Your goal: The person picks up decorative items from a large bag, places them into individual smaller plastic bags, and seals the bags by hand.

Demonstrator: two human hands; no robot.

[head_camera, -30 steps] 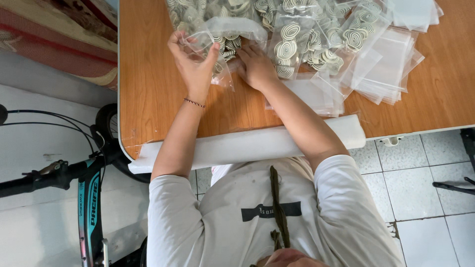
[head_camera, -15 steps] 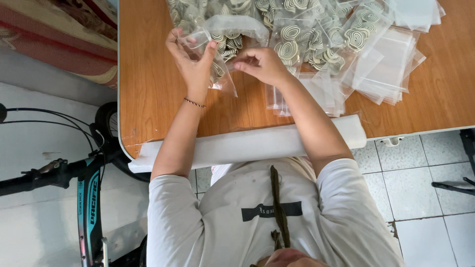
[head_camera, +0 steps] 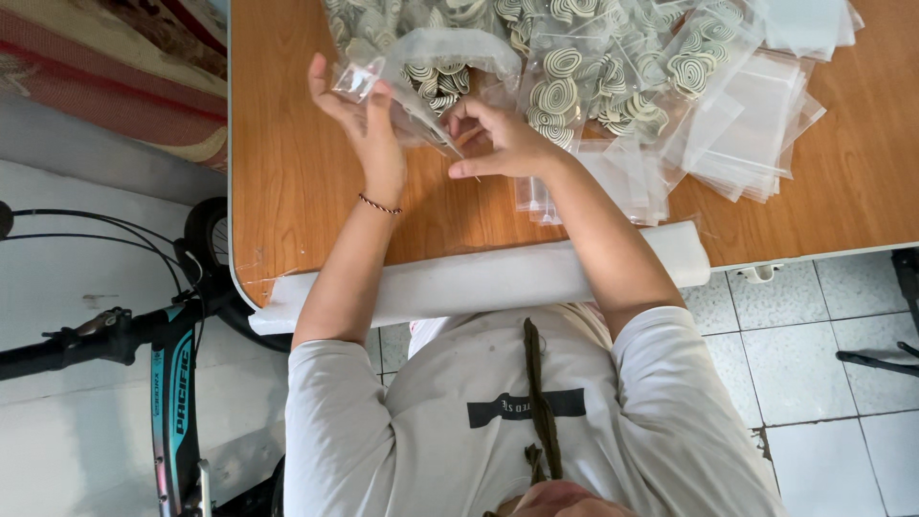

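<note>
The left hand (head_camera: 359, 120) gripped a clear plastic zip bag holding cream spiral coils (head_camera: 421, 81) by its near corner, fingers closed on the film above the brown wooden table (head_camera: 287, 182). At three o'clock from it, the right hand (head_camera: 503, 144) pinched the same bag's edge between thumb and fingertips. Toward twelve o'clock lay a heap of filled coil bags (head_camera: 593, 67); at three o'clock of the right hand spread a stack of empty clear bags (head_camera: 756, 134). A white paper roll (head_camera: 479, 282) lay along the table edge at six o'clock.
</note>
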